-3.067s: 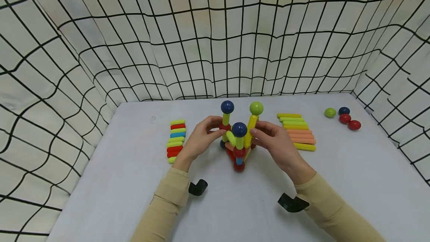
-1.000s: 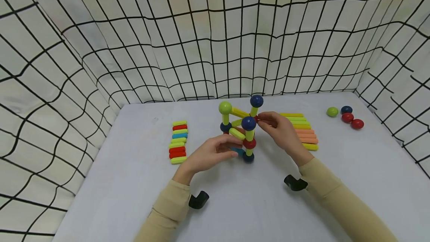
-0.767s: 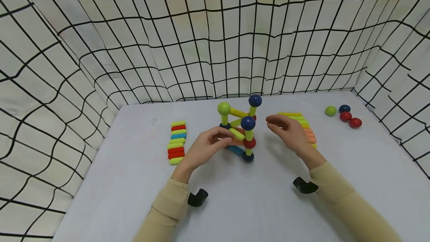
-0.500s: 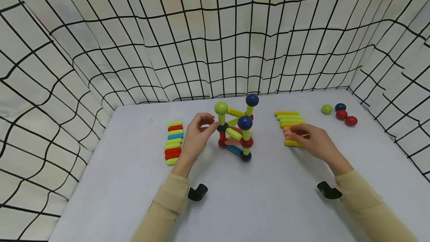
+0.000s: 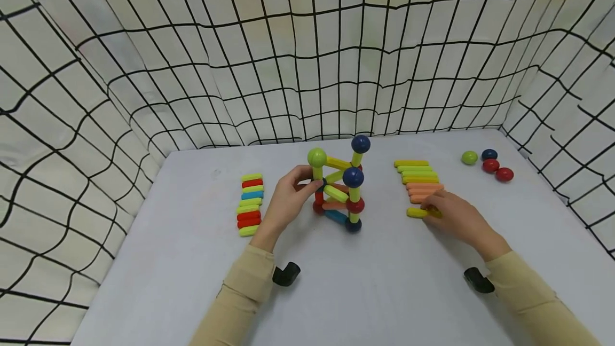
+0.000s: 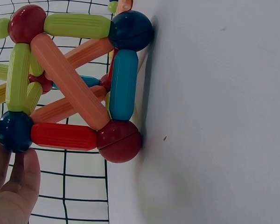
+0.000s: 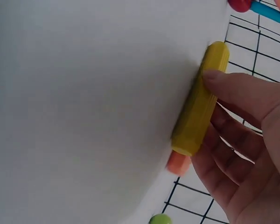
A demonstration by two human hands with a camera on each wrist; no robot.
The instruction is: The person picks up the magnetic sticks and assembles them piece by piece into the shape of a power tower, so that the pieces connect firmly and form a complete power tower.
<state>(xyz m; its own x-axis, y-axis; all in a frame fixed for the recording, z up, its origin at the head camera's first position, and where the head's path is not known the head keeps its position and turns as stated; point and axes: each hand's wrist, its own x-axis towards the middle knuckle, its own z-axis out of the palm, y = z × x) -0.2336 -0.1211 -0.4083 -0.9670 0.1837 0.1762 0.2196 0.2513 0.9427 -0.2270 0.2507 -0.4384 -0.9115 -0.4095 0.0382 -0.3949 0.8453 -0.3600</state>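
Observation:
A magnetic rod-and-ball structure (image 5: 336,193) stands on the table, with a green ball (image 5: 316,157) and two dark blue balls topping its uprights. My left hand (image 5: 286,196) holds its left side, thumb and fingers at a dark blue ball (image 6: 15,131) at mid-height. In the left wrist view, a red rod (image 6: 64,136) joins that ball to a red ball (image 6: 119,141) at the base. Off to the right, my right hand (image 5: 458,220) pinches a yellow rod (image 7: 200,100) between thumb and fingers, just in front of the orange rods (image 5: 425,192).
Yellow and green rods (image 5: 418,171) lie behind the orange ones. Several short green, red and blue rods (image 5: 250,204) form a column at left. Loose balls (image 5: 490,166) sit at the back right. Black-gridded white walls (image 5: 307,68) border the table (image 5: 365,292).
The structure has been turned. My right hand left it, moved right to the rods and drew the front yellow one slightly forward. My left hand moved from its front to its left side.

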